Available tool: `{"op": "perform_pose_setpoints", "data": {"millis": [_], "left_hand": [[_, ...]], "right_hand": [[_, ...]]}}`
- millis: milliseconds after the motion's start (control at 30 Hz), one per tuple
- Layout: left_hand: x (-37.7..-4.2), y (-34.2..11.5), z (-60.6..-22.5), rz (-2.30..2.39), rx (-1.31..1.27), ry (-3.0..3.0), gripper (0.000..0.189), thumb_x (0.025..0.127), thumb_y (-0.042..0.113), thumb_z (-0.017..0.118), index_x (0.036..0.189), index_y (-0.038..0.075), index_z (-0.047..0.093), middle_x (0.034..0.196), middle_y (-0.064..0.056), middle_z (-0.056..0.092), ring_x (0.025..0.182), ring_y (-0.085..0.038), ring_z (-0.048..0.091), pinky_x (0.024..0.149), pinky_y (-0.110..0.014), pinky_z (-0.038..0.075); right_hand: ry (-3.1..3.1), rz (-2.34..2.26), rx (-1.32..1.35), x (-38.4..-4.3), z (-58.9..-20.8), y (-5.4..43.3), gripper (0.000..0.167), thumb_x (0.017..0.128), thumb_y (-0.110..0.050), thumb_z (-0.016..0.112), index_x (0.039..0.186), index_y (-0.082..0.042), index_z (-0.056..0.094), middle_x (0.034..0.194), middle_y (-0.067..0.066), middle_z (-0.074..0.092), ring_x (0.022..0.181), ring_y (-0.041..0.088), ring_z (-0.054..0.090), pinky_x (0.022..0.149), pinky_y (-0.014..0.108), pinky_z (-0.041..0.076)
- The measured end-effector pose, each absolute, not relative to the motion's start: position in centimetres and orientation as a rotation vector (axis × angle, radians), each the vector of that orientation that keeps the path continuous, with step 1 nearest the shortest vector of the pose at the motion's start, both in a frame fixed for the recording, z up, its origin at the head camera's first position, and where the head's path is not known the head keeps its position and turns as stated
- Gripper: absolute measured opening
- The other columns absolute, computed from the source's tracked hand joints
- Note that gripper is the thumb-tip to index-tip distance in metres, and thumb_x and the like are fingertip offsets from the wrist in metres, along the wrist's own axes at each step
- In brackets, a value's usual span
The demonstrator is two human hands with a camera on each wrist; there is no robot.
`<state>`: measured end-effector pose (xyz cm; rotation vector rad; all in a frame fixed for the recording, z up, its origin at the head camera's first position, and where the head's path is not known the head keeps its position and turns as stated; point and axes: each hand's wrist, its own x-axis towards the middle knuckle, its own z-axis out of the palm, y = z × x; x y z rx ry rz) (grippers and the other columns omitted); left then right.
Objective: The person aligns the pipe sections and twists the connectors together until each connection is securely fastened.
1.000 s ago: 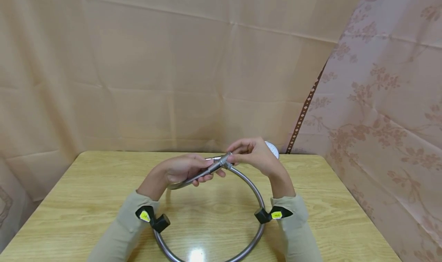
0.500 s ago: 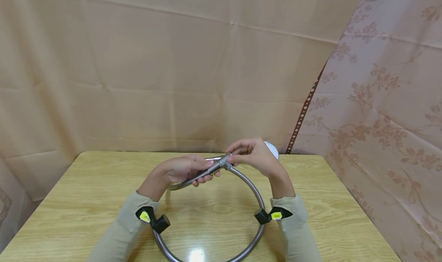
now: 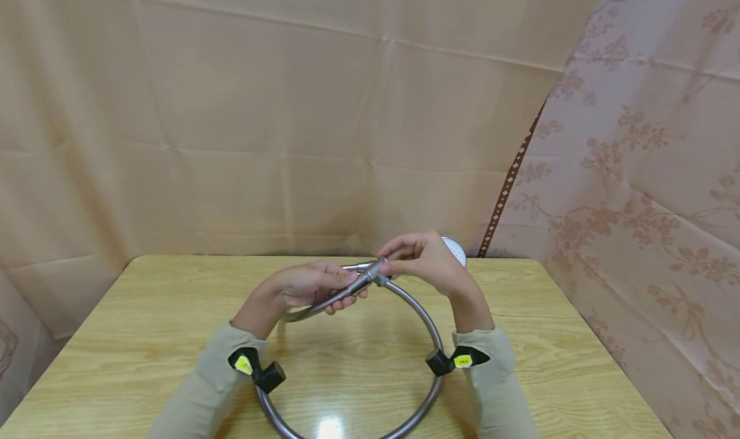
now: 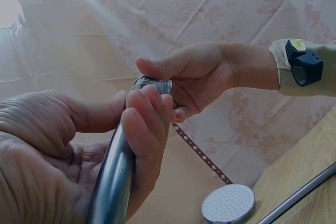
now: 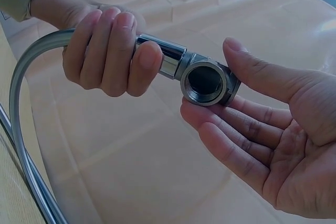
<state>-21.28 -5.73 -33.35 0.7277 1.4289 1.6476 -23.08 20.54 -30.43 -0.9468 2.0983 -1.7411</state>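
My left hand (image 3: 306,285) curls round the end of a metal shower hose (image 3: 417,307), fingers wrapped just behind its smooth chrome end sleeve (image 5: 167,51). Joined to that sleeve is a small metal fitting (image 5: 205,99) with a round, internally threaded opening that faces the right wrist camera. From the other side my right hand (image 3: 424,259) holds this fitting, thumb above and fingertips underneath. In the left wrist view, the left fingers hide part of the fitting (image 4: 152,83). The hose loops down toward the front of the table.
A round, white-faced shower head (image 3: 455,251) stands at the back right, partly behind the right hand. Behind the held hose end shows a chrome tube (image 3: 351,267). Beyond the wooden table (image 3: 578,375) hang a beige cloth (image 3: 289,117) and a flowered cloth (image 3: 653,169).
The left fingertips have drawn in under the hose end, and the hose beside that hand has dipped slightly. The right hand keeps its place on the fitting.
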Motion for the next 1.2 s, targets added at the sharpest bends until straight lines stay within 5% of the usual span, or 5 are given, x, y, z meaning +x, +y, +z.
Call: {"op": "perform_pose_setpoints", "data": {"millis": [267, 567, 800, 1200], "left_hand": [[-21.39, -5.79, -33.57, 1.640, 0.749, 1.480, 0.042, 0.107, 0.032, 0.051, 0.115, -0.009, 0.062, 0.081, 0.007, 0.068, 0.070, -0.002, 0.063, 0.066, -0.016, 0.054], [-21.27, -5.76, -33.43, 1.627, 0.749, 1.552, 0.038, 0.110, 0.014, 0.039, 0.118, -0.018, 0.059, 0.080, 0.007, 0.069, 0.070, -0.003, 0.063, 0.065, -0.017, 0.054], [-21.13, -5.69, -33.42, 1.637, 0.724, 1.616, 0.050, 0.108, 0.023, 0.049, 0.120, -0.025, 0.054, 0.079, 0.006, 0.069, 0.068, -0.003, 0.062, 0.064, -0.017, 0.053], [-20.45, -5.31, -32.83, 1.664, 0.620, 1.721, 0.041, 0.106, 0.018, 0.049, 0.117, -0.021, 0.061, 0.075, 0.004, 0.069, 0.065, -0.005, 0.062, 0.060, -0.018, 0.053]], "right_hand": [[2.122, -1.721, -0.918, -23.01, -30.27, 20.41, 0.028, 0.087, -0.002, 0.078, 0.107, 0.014, 0.069, 0.084, 0.002, 0.078, 0.075, 0.013, 0.074, 0.077, 0.033, 0.062], [2.120, -1.721, -0.906, -23.05, -30.39, 20.35, 0.023, 0.087, 0.000, 0.077, 0.106, 0.012, 0.071, 0.083, -0.002, 0.078, 0.075, 0.014, 0.074, 0.076, 0.034, 0.062], [2.142, -1.709, -0.888, -23.03, -30.35, 20.39, 0.022, 0.088, -0.001, 0.077, 0.106, 0.011, 0.071, 0.082, -0.002, 0.078, 0.074, 0.014, 0.074, 0.078, 0.044, 0.063], [2.157, -1.715, -0.856, -23.08, -30.42, 20.34, 0.020, 0.089, -0.001, 0.075, 0.103, 0.011, 0.072, 0.080, -0.001, 0.077, 0.072, 0.014, 0.074, 0.071, 0.033, 0.062]]}}
